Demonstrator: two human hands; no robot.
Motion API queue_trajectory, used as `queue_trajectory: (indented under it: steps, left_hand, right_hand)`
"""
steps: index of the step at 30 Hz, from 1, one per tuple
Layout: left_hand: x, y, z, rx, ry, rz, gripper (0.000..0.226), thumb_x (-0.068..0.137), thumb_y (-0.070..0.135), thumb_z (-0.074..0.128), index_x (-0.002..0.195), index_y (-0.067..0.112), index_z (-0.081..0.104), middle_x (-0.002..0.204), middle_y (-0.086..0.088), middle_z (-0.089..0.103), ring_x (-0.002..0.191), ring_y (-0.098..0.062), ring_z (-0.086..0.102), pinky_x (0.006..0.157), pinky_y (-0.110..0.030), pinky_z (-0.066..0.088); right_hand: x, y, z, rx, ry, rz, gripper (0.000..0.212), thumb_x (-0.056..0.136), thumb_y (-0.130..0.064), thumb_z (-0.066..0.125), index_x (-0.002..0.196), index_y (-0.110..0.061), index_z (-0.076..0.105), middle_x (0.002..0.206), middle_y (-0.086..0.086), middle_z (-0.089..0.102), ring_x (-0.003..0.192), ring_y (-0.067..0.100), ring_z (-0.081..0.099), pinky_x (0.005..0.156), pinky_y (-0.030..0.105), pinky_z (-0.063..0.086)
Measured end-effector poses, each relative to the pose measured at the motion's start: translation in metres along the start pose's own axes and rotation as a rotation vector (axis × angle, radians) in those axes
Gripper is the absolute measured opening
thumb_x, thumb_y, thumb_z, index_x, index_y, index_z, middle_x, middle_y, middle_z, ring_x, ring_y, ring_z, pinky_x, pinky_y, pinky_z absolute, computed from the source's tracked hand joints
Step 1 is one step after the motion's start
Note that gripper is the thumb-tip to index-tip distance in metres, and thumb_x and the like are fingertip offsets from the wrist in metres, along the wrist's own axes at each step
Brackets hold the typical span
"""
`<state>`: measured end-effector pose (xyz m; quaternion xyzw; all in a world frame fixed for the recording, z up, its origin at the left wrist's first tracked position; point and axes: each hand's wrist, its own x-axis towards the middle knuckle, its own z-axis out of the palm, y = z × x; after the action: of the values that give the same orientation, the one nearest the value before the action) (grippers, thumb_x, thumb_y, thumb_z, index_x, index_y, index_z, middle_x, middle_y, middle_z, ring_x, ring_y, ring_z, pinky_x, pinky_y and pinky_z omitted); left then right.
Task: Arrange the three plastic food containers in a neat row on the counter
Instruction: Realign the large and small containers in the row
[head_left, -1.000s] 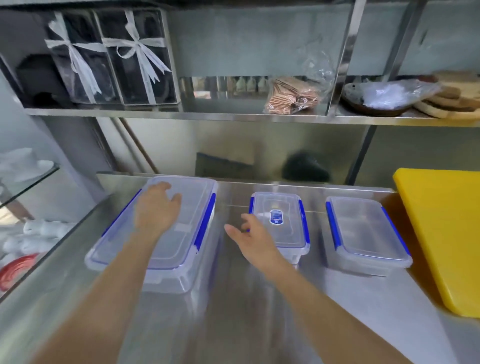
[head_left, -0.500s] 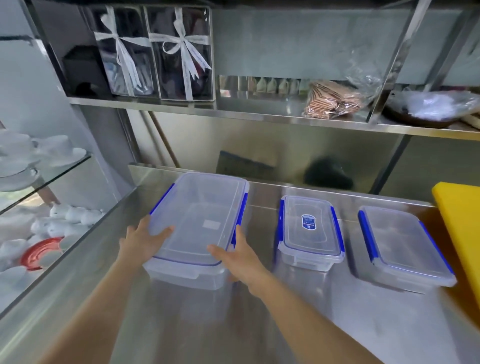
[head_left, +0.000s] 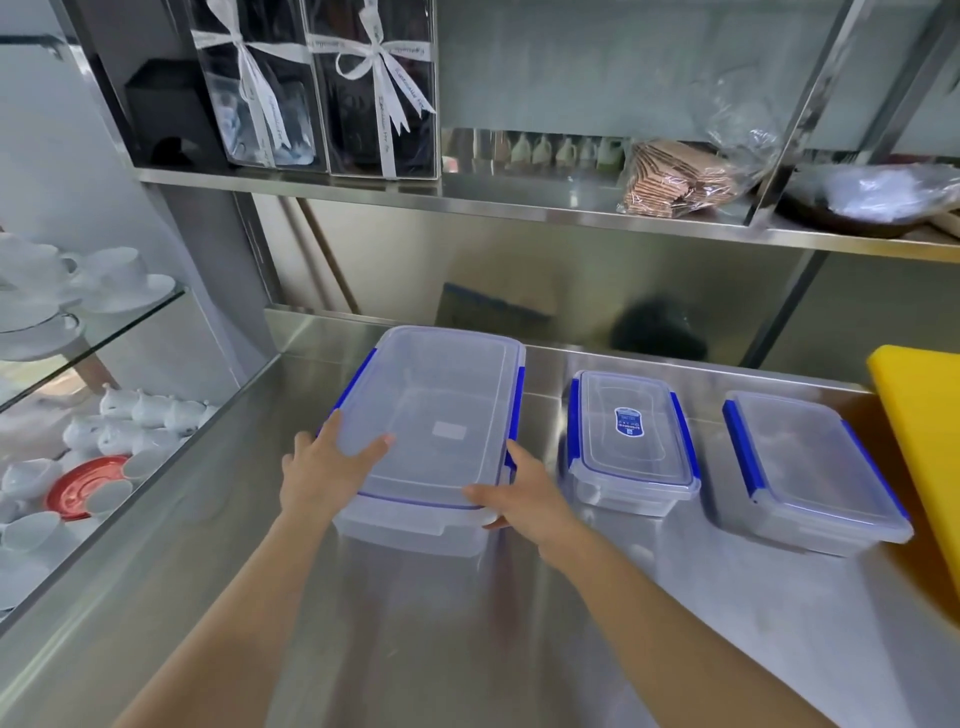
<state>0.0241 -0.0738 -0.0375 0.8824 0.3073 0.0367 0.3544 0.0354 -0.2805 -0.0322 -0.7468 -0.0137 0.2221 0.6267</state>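
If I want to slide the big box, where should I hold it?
Probably hold the big box by its two near corners, from the front, as the left hand and right hand do now. It's too wide for one hand, and its lid is flat and slippery.

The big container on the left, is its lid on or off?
On. The lid sits flat on the big container, with blue clips down both long sides.
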Motion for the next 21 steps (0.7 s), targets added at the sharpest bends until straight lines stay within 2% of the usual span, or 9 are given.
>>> queue_trajectory:
  steps: [2, 7, 9, 11, 13, 15, 16, 19, 21]
  left_hand:
    - [-0.005, 0.003, 0.003, -0.001, 0.001, 0.011, 0.080, 0.078, 0.061, 0.055, 0.144, 0.030, 0.024, 0.137, -0.015, 0.037, 0.129, -0.040, 0.031, 0.107, -0.049, 0.030]
    - [-0.014, 0.008, 0.009, 0.027, -0.013, 0.015, 0.079, 0.079, 0.061, 0.052, 0.144, 0.029, 0.021, 0.137, -0.016, 0.035, 0.129, -0.042, 0.029, 0.106, -0.051, 0.031]
    - [-0.016, 0.010, 0.010, 0.026, -0.025, 0.008, 0.078, 0.080, 0.062, 0.051, 0.144, 0.029, 0.022, 0.137, -0.017, 0.035, 0.129, -0.042, 0.029, 0.105, -0.052, 0.030]
    - [-0.017, 0.012, 0.010, 0.096, -0.018, -0.031, 0.077, 0.079, 0.063, 0.050, 0.143, 0.028, 0.023, 0.141, -0.017, 0.033, 0.132, -0.041, 0.026, 0.108, -0.055, 0.023]
    - [-0.021, 0.019, 0.013, 0.190, 0.113, -0.012, 0.074, 0.081, 0.059, 0.052, 0.140, 0.021, 0.029, 0.145, -0.019, 0.029, 0.137, -0.038, 0.019, 0.112, -0.054, 0.012]
    - [-0.030, 0.038, 0.018, 0.107, 0.293, 0.112, 0.065, 0.083, 0.042, 0.058, 0.135, 0.009, 0.037, 0.145, -0.022, 0.030, 0.138, -0.037, 0.018, 0.114, -0.051, 0.011]
    - [-0.036, 0.052, 0.022, 0.040, 0.331, 0.201, 0.059, 0.084, 0.034, 0.060, 0.133, 0.006, 0.039, 0.144, -0.022, 0.032, 0.136, -0.037, 0.021, 0.113, -0.049, 0.013]
    - [-0.063, 0.099, 0.043, -0.038, 0.273, 0.507, 0.052, 0.088, 0.023, 0.057, 0.134, 0.007, 0.039, 0.142, -0.016, 0.041, 0.132, -0.034, 0.033, 0.111, -0.045, 0.024]
    - [-0.084, 0.128, 0.066, -0.122, 0.152, 0.659, 0.046, 0.089, 0.020, 0.056, 0.131, 0.007, 0.042, 0.137, -0.012, 0.046, 0.127, -0.030, 0.041, 0.105, -0.037, 0.033]
  right_hand:
    - [-0.003, 0.000, -0.006, -0.007, 0.016, 0.000, 0.056, 0.075, -0.010, 0.073, 0.121, -0.027, 0.046, 0.122, -0.002, 0.059, 0.107, 0.022, 0.060, 0.072, 0.032, 0.058]
    - [-0.009, 0.002, -0.015, -0.036, 0.046, 0.015, 0.062, 0.077, -0.011, 0.072, 0.132, -0.020, 0.043, 0.124, 0.000, 0.057, 0.108, 0.023, 0.059, 0.071, 0.028, 0.058]
    - [-0.010, 0.004, -0.017, -0.053, 0.057, 0.018, 0.059, 0.078, -0.014, 0.071, 0.129, -0.022, 0.045, 0.126, -0.001, 0.058, 0.106, 0.021, 0.060, 0.077, 0.031, 0.059]
    - [-0.013, 0.004, -0.021, -0.069, 0.085, -0.008, 0.048, 0.081, -0.020, 0.068, 0.124, -0.025, 0.047, 0.127, -0.004, 0.057, 0.104, 0.016, 0.059, 0.088, 0.033, 0.055]
    - [-0.016, 0.003, -0.029, -0.105, 0.169, -0.036, 0.049, 0.085, -0.027, 0.063, 0.129, -0.021, 0.044, 0.122, -0.013, 0.050, 0.109, 0.013, 0.053, 0.091, 0.026, 0.044]
    - [-0.016, 0.003, -0.045, -0.141, 0.315, -0.055, 0.050, 0.087, -0.029, 0.060, 0.132, -0.015, 0.044, 0.123, -0.004, 0.053, 0.116, 0.018, 0.053, 0.089, 0.027, 0.042]
    - [-0.015, 0.005, -0.055, -0.131, 0.382, -0.061, 0.045, 0.087, -0.027, 0.059, 0.128, -0.013, 0.047, 0.122, 0.002, 0.056, 0.115, 0.021, 0.055, 0.088, 0.029, 0.045]
    - [-0.017, 0.012, -0.092, -0.121, 0.523, -0.067, 0.028, 0.089, -0.019, 0.056, 0.114, -0.007, 0.054, 0.103, 0.006, 0.058, 0.099, 0.025, 0.059, 0.077, 0.029, 0.046]
    - [-0.018, 0.020, -0.116, -0.160, 0.587, -0.058, 0.028, 0.090, -0.017, 0.053, 0.115, -0.006, 0.054, 0.104, 0.006, 0.058, 0.093, 0.021, 0.055, 0.078, 0.028, 0.042]
